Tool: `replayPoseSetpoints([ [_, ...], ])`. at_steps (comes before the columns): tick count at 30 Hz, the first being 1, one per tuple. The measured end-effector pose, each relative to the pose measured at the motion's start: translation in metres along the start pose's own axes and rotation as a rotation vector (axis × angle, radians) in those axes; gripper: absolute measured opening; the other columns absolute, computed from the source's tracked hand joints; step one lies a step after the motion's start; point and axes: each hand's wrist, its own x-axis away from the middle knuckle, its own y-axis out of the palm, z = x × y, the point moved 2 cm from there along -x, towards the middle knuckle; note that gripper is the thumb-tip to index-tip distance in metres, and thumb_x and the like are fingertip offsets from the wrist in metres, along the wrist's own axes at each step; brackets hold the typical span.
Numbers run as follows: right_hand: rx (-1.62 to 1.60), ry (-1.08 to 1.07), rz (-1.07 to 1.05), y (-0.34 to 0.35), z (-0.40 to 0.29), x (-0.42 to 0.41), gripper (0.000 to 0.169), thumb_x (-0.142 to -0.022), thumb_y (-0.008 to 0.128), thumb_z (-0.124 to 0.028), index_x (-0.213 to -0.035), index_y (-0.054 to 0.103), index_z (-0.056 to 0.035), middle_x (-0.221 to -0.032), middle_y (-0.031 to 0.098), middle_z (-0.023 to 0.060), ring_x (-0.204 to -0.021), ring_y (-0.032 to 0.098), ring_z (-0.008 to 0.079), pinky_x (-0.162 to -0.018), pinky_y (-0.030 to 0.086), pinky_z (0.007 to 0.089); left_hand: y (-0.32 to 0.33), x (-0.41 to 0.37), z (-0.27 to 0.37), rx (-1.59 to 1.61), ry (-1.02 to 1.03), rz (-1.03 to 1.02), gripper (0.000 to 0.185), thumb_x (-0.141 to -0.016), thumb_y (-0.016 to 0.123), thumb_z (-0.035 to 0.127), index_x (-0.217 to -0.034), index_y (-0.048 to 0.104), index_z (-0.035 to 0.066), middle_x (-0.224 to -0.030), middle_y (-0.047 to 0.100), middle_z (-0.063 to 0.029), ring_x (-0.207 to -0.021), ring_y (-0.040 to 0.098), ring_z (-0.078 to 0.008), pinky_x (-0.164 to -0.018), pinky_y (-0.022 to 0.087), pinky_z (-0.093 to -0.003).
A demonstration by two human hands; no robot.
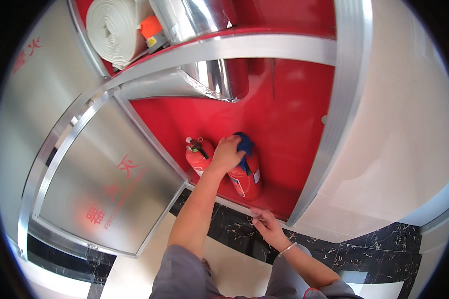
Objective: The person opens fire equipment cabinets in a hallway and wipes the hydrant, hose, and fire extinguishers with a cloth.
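Note:
My left hand (229, 154) grips a dark blue cloth (246, 144) and presses it over the top of a red fire extinguisher (246, 184). The cloth and my fingers hide most of that extinguisher's valve and handle. Just left of it, a second red fire extinguisher (199, 155) stands with its black lever and pressure gauge showing, partly behind my left hand and wrist. Lower down, in front of the cabinet sill, my right hand (268, 227) hangs with loosely bent fingers apart and nothing in them. A bracelet circles the right wrist.
The red-lined cabinet (284, 149) has a metal frame and a frosted door (108, 179), bearing red writing, swung out to the left. A shiny metal duct (213, 76) passes through it. Above sit a rolled white fire hose (112, 33) and an orange object (150, 27).

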Motion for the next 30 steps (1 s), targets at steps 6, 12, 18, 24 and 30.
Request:
replayPoseSetpoints([
  [6,-0.337,-0.255,0.282,-0.015,0.008,-0.079,0.038,-0.097,0.047,-0.018,-0.131,0.048,-0.0006,-0.121,0.055,0.0084,-0.107,0.054,0.0179,-0.099,0.040,0.0311,-0.047,0.073,0.078,0.523,0.307,-0.403,0.049,-0.061,0.065,-0.003,-0.108,0.065,0.013,-0.115,0.059,-0.0118,-0.108,0.056,-0.0338,-0.096,0.044,-0.0392],
  [12,-0.137,-0.010,0.384,0.004,-0.006,-0.120,0.046,-0.100,0.045,-0.031,-0.136,0.047,-0.0019,-0.125,0.056,0.0099,-0.110,0.053,0.0155,-0.097,0.041,0.0305,-0.033,0.004,-0.038,0.415,0.112,0.155,0.042,-0.067,0.067,0.004,-0.109,0.064,0.006,-0.108,0.061,-0.0167,-0.106,0.056,-0.0356,-0.090,0.045,-0.0398],
  [18,-0.356,0.065,0.387,-0.004,-0.008,-0.140,0.061,-0.101,0.036,-0.048,-0.132,0.049,0.0022,-0.126,0.057,0.0110,-0.117,0.054,0.0194,-0.099,0.042,0.0337,-0.015,0.076,-0.010,0.589,0.703,-0.028,0.049,-0.056,0.071,0.009,-0.104,0.068,0.012,-0.104,0.059,-0.0107,-0.092,0.058,-0.0314,-0.081,0.051,-0.0411],
  [24,-0.118,0.385,0.591,0.005,-0.059,-0.143,0.080,-0.092,0.041,-0.064,-0.134,0.047,0.0038,-0.129,0.053,0.0225,-0.117,0.054,0.0271,-0.099,0.042,0.0324,0.009,0.074,-0.039,0.294,0.734,0.151,0.034,-0.075,0.058,0.011,-0.108,0.067,0.011,-0.112,0.061,-0.0094,-0.107,0.056,-0.0278,-0.085,0.048,-0.0395],
  [30,0.035,0.365,0.519,0.014,-0.072,-0.152,0.080,-0.092,0.042,-0.064,-0.130,0.049,0.0051,-0.126,0.055,0.0234,-0.112,0.057,0.0272,-0.096,0.045,0.0322,0.024,0.048,-0.030,0.214,0.496,-0.027,0.039,-0.066,0.066,0.007,-0.104,0.065,0.009,-0.105,0.061,-0.0073,-0.102,0.051,-0.0288,-0.081,0.046,-0.0413],
])
